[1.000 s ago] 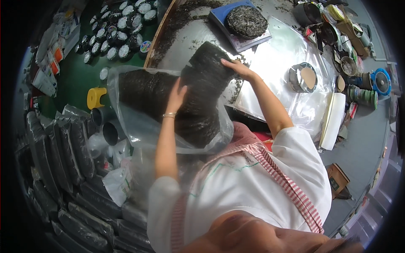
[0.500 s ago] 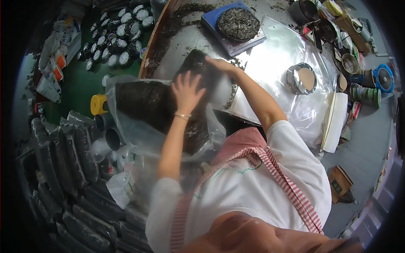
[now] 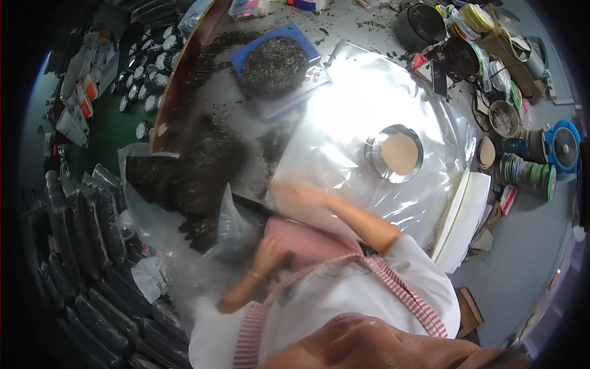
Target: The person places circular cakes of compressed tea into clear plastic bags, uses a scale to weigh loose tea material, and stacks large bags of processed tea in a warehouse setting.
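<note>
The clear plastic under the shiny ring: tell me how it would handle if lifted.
The plastic would probably flop, since creases and ripples show along its edges. It may be slippery, given its smooth glare. The shiny ring on top could slide if the plastic tilts.

A grey worktable (image 3: 347,27) has a raised reddish-brown wooden edge (image 3: 176,95) along its left side. Green floor (image 3: 103,136) shows left of the worktable; bright white light glares across the worktable's middle.

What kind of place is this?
Maybe a small packing workshop: there are piled dark wrapped packages, clear plastic sheets, and what looks like a scale holding a dark round clump.
</note>
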### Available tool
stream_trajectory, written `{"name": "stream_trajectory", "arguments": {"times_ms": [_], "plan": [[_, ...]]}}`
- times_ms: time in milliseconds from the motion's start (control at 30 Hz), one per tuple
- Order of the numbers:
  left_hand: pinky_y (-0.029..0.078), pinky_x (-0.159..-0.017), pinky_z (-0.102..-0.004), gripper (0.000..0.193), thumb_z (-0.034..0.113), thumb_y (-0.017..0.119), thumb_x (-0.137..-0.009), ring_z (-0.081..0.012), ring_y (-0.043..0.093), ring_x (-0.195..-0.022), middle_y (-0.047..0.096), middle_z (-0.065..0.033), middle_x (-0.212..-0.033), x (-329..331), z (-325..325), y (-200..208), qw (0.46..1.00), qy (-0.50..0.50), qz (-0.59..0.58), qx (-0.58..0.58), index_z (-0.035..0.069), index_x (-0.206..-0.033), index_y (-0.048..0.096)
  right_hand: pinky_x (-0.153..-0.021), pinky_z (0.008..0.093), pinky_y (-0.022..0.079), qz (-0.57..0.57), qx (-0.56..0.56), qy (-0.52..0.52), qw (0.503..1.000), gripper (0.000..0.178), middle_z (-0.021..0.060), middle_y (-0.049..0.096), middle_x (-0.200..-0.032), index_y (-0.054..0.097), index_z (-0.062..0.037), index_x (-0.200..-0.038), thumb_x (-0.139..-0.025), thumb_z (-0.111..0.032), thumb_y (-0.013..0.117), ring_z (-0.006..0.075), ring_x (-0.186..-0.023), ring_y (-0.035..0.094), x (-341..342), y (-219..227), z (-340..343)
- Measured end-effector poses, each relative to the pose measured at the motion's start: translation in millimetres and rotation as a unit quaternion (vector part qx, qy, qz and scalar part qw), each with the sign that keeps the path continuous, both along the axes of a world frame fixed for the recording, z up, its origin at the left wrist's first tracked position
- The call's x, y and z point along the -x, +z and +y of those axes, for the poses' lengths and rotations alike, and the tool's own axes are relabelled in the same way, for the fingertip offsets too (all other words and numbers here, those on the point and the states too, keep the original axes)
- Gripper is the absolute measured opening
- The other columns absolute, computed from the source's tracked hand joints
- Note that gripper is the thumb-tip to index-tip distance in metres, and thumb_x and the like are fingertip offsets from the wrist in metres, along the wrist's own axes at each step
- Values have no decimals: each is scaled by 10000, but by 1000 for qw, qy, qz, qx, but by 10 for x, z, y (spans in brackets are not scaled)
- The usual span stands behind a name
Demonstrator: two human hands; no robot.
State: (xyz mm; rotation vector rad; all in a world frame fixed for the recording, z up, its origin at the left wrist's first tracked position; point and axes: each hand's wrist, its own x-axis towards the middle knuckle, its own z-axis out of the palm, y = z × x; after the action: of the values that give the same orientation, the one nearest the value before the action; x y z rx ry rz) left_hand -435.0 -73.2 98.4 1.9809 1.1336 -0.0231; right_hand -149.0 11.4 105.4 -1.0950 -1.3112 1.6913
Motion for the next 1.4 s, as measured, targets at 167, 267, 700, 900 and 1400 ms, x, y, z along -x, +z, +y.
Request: {"name": "stream_trajectory", "arguments": {"times_ms": [167,267,700,900,1400], "plan": [[465,-903,-403,289,231,529,-952,-338,626,-995,665,-203,-1052,1261,-833,-2246,923,251,217,198,15,-1107,641,-798,350,471,-54,354,-39,933,392,133,656,-955,650,-32,-1041,-972,-364,454,228,-845,596,-793,-536,-2824],[466,-903,-402,295,237,529,-953,-337,627,-994,665,-202,-1056,1016,-948,-2696,879,282,282,260,14,-1110,641,-621,333,512,-209,373,30,903,370,103,680,-761,682,-42,-866,-951,-317,449,204,-658,627,-1135,-1127,-4596],[468,-903,-399,321,262,528,-955,-330,630,-994,666,-198,-1073,-1066,-283,-3903,942,168,161,242,12,-1123,640,-664,348,509,-124,672,-245,687,322,119,683,-813,685,-46,-895,-940,-284,472,229,-720,635,-931,-1474,-5186],[468,-903,-397,333,274,527,-956,-327,631,-993,667,-196,-1082,-1289,-275,-3971,948,132,168,237,12,-1128,639,-684,355,508,-131,647,-239,712,301,127,684,-837,686,-48,-909,-935,-269,483,240,-748,639,-1132,-1481,-5206],[470,-902,-392,364,303,526,-959,-320,634,-992,669,-191,-1102,-987,383,-1786,852,-450,203,177,9,-1143,638,-735,372,505,-228,493,-231,807,253,145,687,-896,688,-52,-942,-923,-231,510,269,-819,648,-1142,-1297,-6001]]}}
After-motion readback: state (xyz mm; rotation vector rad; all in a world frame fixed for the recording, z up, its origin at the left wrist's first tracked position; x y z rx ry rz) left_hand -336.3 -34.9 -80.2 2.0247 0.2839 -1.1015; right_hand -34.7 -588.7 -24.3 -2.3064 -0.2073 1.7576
